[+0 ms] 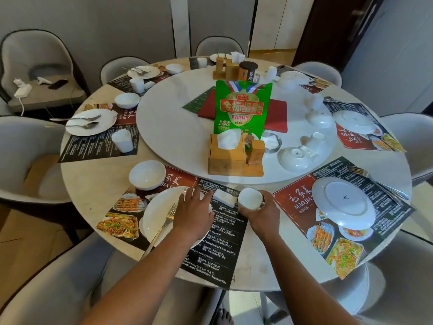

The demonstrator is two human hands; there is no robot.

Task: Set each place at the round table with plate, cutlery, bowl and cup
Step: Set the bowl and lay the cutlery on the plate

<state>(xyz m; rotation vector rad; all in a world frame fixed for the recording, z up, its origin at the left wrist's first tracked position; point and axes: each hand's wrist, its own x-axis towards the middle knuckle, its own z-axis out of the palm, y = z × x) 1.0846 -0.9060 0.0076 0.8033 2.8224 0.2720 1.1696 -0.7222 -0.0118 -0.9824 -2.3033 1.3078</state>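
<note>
While the right hand gripped a white cup near the tabletop's front edge, left hand lay flat, fingers straight, on the plate, maybe touching a napkin, fork beside it.

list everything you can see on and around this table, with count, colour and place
round table: one, pale marble
turntable: one, white, centre
placemats: several, dark printed, round the rim
near plate: one, white, upright, fork on it
upside-down plate: one, white, right place
bowl: one, white, near-left
cup: one, white, near edge
snack bag: one, green, centre
tissue box: one, wooden, turntable
chairs: several, grey, around
left hand: rests on the near plate
right hand: grips the cup
</note>
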